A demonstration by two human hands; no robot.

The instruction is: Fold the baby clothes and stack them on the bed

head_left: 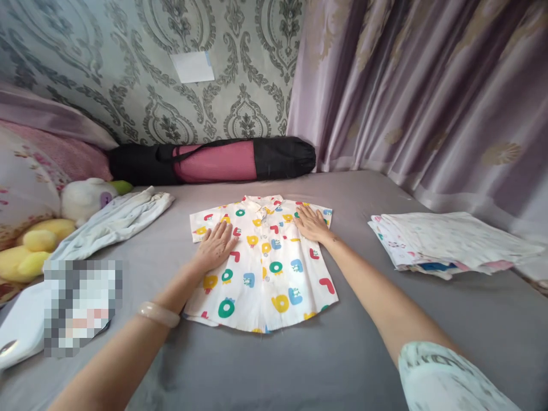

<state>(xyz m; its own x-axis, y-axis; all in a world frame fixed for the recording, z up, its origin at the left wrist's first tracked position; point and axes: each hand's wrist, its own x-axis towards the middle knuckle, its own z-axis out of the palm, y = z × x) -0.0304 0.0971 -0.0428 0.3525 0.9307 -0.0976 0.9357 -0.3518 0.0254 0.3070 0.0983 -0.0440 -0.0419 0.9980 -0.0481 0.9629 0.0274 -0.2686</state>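
Note:
A small white short-sleeved shirt (257, 285) with colourful letter prints lies spread out, front up, on a grey bed sheet (342, 359). Its collar points away from me and the buttons run down the middle. My left hand (217, 245) rests flat on the shirt's left side below the sleeve, fingers stretched out. On the other side, near the right sleeve, my right hand (311, 224) also lies flat with its fingers extended. Neither hand grips the cloth. A pale bangle (159, 314) circles my left wrist.
A stack of folded clothes (454, 240) lies at the right. Light crumpled clothing (111, 225), plush toys (88, 200) and a white object (25, 325) beside a blurred-out item (83, 308) are at the left. A black and pink rolled bag (214, 161) lies along the wall.

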